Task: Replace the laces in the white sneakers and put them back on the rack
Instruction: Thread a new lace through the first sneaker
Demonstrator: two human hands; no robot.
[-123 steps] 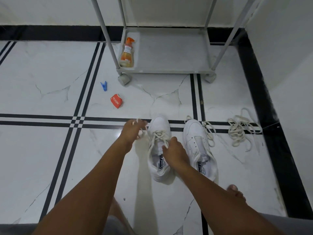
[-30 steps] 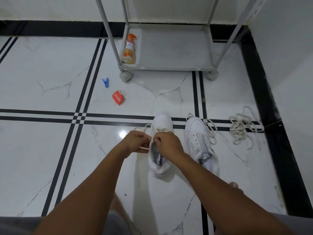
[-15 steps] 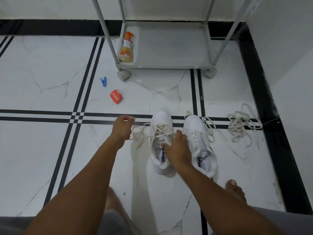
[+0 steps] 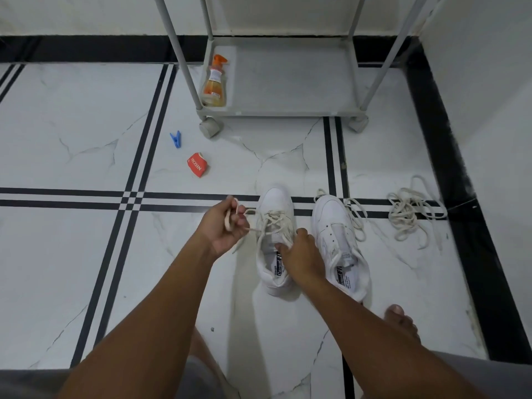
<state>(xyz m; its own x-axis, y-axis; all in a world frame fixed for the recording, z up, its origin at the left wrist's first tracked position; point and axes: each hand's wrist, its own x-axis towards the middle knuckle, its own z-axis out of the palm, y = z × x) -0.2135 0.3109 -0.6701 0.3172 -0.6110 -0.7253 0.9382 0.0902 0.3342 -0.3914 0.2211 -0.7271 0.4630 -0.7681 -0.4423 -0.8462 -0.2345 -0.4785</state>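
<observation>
Left hand (image 4: 223,227) pinches a looped flat cream lace (image 4: 269,223); right hand (image 4: 300,251) grips the left sneaker (image 4: 275,240) at its tongue. Both smooth white sneakers stand on glossy marble floor (image 4: 72,254), a tangled lace pile (image 4: 411,216) lying beside the right sneaker (image 4: 338,240).

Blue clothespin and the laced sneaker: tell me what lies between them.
In the head view, a crumpled red wrapper lies on the floor between the clothespin and the laced sneaker; the rest is bare tile.
</observation>
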